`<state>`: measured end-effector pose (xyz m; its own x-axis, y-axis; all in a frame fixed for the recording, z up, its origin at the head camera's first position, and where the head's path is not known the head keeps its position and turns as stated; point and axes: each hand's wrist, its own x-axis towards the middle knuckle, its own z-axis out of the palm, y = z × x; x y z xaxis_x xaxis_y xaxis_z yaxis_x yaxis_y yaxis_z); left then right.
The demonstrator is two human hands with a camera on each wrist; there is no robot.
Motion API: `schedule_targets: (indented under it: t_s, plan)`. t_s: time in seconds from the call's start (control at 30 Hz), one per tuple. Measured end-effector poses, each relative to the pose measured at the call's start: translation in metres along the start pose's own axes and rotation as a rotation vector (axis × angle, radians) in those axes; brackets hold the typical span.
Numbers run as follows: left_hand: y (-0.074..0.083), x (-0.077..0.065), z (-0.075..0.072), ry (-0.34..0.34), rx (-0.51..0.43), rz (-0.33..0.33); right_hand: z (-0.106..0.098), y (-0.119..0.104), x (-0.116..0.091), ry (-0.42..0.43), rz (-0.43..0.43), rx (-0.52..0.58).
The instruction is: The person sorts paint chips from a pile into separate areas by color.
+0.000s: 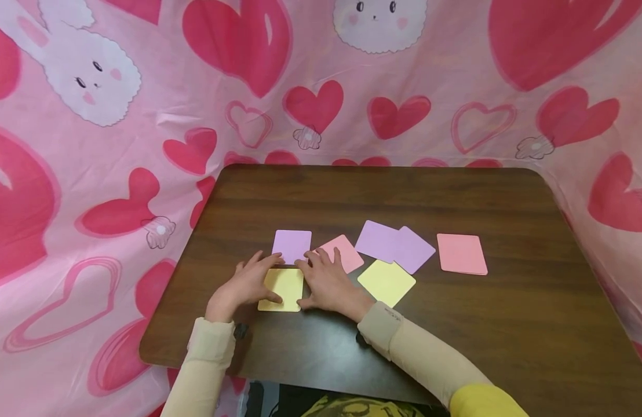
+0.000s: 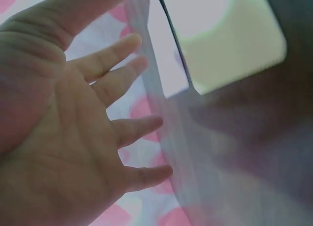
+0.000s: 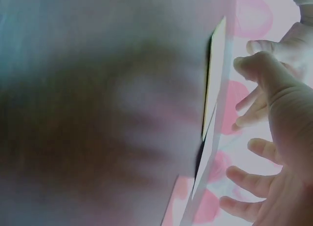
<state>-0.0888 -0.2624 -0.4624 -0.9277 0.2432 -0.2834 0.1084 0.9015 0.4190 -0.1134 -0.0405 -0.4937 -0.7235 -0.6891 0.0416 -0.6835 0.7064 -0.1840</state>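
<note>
A yellow square card (image 1: 283,289), perhaps a small stack, lies near the table's front left between both hands. My left hand (image 1: 243,288) is spread at its left side, the thumb over the card. On its right side is my right hand (image 1: 328,284), fingers parted and also reaching over a pink card (image 1: 346,255), which it partly covers. Just behind the yellow card lies a purple card (image 1: 292,246). The left wrist view shows the yellow card (image 2: 239,50) clear of the four fingers. Whether either thumb touches it, I cannot tell.
Two overlapping purple cards (image 1: 375,240) lie right of the hands, touching or overlapping another yellow card (image 1: 386,284). Farther right sits a pink stack (image 1: 462,255). All rest on a dark wooden table (image 1: 383,197) with rounded corners, against a pink heart-patterned cloth (image 1: 352,75).
</note>
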Motion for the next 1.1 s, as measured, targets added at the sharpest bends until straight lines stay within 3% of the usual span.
schedule_targets:
  t_s: [0.4,0.67,0.87,1.1]
  plan:
    - [0.042,0.032,0.007,0.076,0.065,0.046,-0.030,0.058,0.007,-0.019,0.155,0.088]
    - [0.072,0.053,0.023,0.153,0.166,0.044,-0.045,0.098,0.006,-0.149,0.142,0.138]
    - [0.089,0.066,0.037,0.149,0.212,0.022,-0.048,0.112,0.003,-0.257,0.177,0.184]
    - [0.096,0.072,0.047,0.147,0.272,-0.006,-0.042,0.114,0.002,-0.299,0.170,0.204]
